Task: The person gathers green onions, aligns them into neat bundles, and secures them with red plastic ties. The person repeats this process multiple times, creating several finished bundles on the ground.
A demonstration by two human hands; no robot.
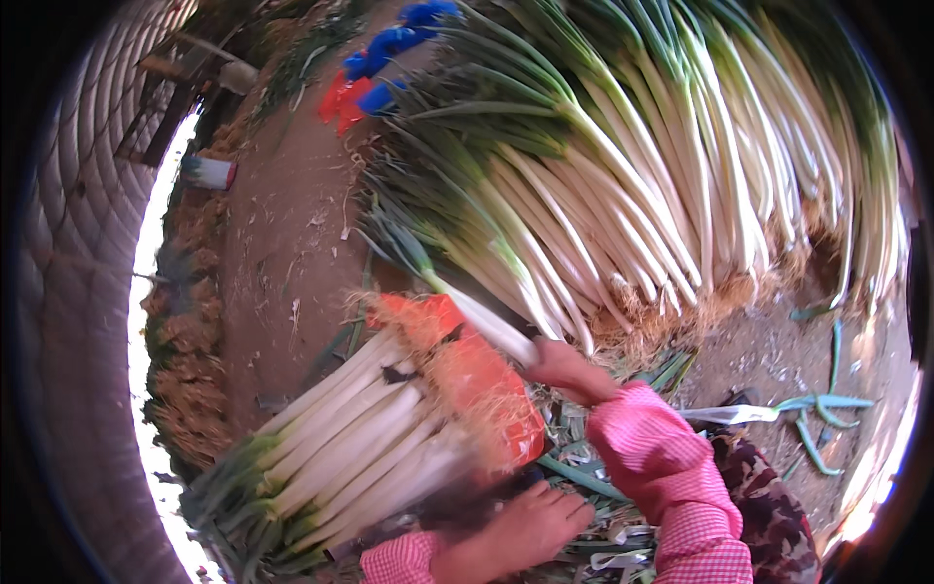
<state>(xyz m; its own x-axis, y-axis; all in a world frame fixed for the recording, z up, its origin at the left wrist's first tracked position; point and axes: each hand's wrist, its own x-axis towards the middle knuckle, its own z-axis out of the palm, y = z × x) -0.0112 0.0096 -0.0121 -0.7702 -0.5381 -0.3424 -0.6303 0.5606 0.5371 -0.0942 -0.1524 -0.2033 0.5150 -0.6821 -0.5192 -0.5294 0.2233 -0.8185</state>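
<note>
My right hand (pixel 565 367) grips the white shank of a long green onion (pixel 490 326) near its root end, its green leaves pointing up and left. Beside it is a large row of long green onions (pixel 584 197), roots towards me. My left hand (pixel 543 520) is lower down, blurred, fingers loosely apart; nothing shows in it, though its palm is hidden. Left of that hand, a batch of trimmed-looking long green onions (pixel 357 438) lies with leaves towards the lower left. Their fibrous roots rest against a red-orange plastic object (pixel 492 394).
Loose leaf scraps (pixel 584 467) litter the floor around my hands. Blue ties (pixel 394 44) and a red plastic piece (pixel 343 101) lie at the upper left. A white container (pixel 210 173) lies near the quilted wall covering (pixel 73 292). My camouflage-clad leg (pixel 762 496) is at right.
</note>
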